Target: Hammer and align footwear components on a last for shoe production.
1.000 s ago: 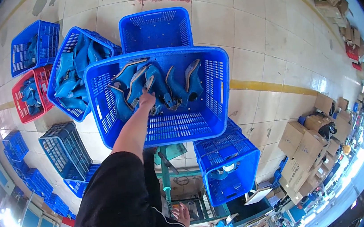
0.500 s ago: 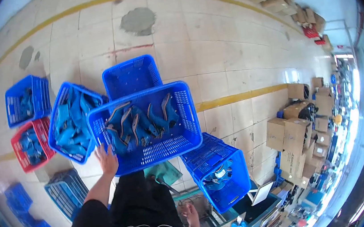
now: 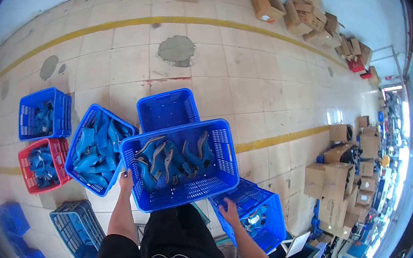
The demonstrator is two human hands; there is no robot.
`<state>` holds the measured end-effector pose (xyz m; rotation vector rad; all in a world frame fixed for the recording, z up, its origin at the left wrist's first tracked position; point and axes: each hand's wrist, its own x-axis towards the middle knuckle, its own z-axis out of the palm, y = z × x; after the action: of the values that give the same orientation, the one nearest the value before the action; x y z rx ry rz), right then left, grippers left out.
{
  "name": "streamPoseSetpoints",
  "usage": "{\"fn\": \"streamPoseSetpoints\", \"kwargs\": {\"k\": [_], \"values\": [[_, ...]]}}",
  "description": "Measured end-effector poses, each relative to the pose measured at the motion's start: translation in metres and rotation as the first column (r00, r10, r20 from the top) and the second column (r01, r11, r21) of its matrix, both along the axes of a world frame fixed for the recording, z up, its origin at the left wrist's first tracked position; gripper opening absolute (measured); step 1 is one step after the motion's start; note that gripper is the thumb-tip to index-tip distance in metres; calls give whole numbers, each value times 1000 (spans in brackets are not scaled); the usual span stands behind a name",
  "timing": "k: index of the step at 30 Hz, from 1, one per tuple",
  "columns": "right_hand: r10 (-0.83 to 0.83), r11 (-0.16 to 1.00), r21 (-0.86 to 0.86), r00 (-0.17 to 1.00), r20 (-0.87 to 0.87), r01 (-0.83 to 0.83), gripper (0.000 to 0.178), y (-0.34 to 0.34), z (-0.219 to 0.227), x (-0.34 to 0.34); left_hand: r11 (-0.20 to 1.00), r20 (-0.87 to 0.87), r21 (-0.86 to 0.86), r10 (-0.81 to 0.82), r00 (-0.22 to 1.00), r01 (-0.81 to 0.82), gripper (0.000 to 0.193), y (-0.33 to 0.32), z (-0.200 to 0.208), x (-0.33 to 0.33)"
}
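In front of me a large blue plastic crate [image 3: 188, 192] holds several blue shoe lasts [image 3: 169, 163] with tan sole edges, lying in a row. My left hand [image 3: 126, 180] is closed at the crate's left wall, fingers on its edge. Below the crate's right front corner, my right hand [image 3: 229, 211] has its fingers apart and holds nothing. It is over or beside another blue crate [image 3: 272, 213] with blue items and something white inside; whether it touches that crate I cannot tell. Directly beyond the large crate stands an empty blue crate [image 3: 166, 108].
Left of the large crate, another blue crate [image 3: 102, 191] is heaped with blue lasts. Farther left are a red crate [image 3: 59, 158] and a blue one [image 3: 62, 112], both loaded. A dark slatted crate [image 3: 89, 219] stands near my left arm. Cardboard boxes [image 3: 324, 179] are stacked at right.
My right hand has come up from low beside my body toward the large crate's right front corner. My left hand's spread fingers have closed at the crate wall. The whole view has shifted.
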<state>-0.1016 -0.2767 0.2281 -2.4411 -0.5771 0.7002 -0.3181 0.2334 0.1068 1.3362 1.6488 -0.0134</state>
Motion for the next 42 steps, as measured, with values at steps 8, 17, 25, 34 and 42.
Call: {"fn": "streamPoseSetpoints", "kwargs": {"k": [8,17,25,34,42], "values": [[-169,981,-95,985,29,171,97,82,-70,168,998,-3,4,-61,998,61,40,-23,-20,-17],[-131,980,-173,978,-163,103,99,121,-107,219,985,67,-167,59,996,-47,36,-87,34,-75],[-181,983,-64,928,-327,170,62,61,-128,287,962,193,-241,174,966,-125,39,-146,67,-50],[-294,949,-182,929,-225,257,25,-5,-119,206,1000,-44,20,-21,999,22,79,-134,111,-93],[-140,986,28,900,-412,166,19,26,-73,168,998,-101,62,-5,995,12,78,-146,147,-147]]}}
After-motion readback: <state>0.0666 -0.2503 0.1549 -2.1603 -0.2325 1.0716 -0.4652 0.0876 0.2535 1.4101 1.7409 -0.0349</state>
